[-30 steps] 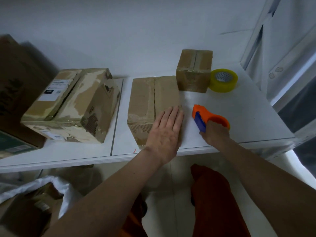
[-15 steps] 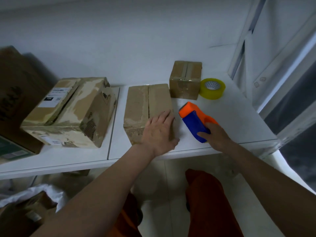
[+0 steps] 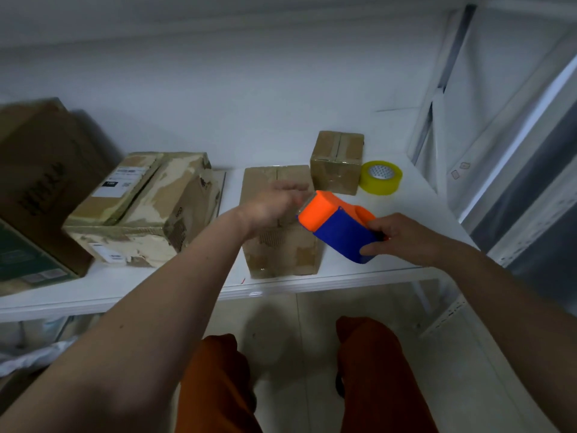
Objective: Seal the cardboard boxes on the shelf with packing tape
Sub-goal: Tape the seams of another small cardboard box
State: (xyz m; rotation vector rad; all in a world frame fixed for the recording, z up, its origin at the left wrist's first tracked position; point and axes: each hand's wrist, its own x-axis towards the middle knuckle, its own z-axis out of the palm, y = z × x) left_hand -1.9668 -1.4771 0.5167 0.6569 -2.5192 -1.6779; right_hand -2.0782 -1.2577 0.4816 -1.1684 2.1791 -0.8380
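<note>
At the far left of the white shelf stands a large brown carton with dark print on its side, and a dark green box lies low in front of it. Just right of these lies a battered cardboard box with patchy, torn facing and a white shipping label on its top; its flaps meet along a seam that shows no clear tape.

Near the middle of the shelf, at the front edge, sits the long cardboard box, its top seam running from near to far. The left hand hovers over the far half of this box, blurred; the fingers point right toward the nose of the tape dispenser, but whether they are pinching anything there I cannot tell, as the blur hides the fingertips.

The dispenser, orange at its front and blue along its body, is lifted off the shelf just right of the long box's top, tilted with the orange end up and to the left. The right hand grips it at the near right end, fingers curled under the blue body and the thumb by the orange handle loop.

Behind, farther back, a small cardboard box stands with tape already shining along its seam, close beside the far right corner of the long box. Just right of it lies a yellow roll of packing tape, flat on the shelf.
</note>
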